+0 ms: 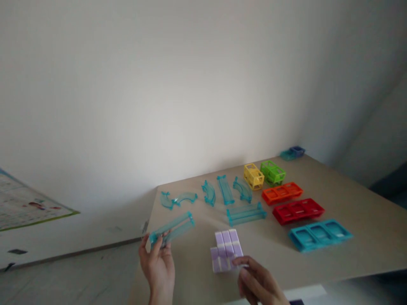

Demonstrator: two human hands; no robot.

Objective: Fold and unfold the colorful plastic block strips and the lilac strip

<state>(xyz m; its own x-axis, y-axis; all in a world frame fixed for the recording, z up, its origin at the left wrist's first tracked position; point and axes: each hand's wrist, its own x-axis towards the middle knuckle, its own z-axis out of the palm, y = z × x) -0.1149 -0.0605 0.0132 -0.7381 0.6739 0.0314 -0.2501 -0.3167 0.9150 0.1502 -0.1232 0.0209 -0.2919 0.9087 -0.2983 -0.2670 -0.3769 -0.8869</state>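
A see-through teal straight track piece (173,228) is raised above the table, its near end gripped in my left hand (159,264), thumb and fingers closed round it. My right hand (259,279) is at the front, beside a group of lilac-and-white blocks (227,250) set close together on the table. Its index finger stretches over the right edge of the blocks; whether it touches them I cannot tell. The other fingers are loosely curled, and no held object shows in them. Behind the blocks lies another teal straight track piece (246,214).
Farther back on the table (190,271) lie curved teal pieces (209,193) and an upright-lying straight one (225,189). To the right are yellow (253,176) and green frames (272,172), orange (282,193), red (299,211) and blue trays (320,235). A wall borders the back.
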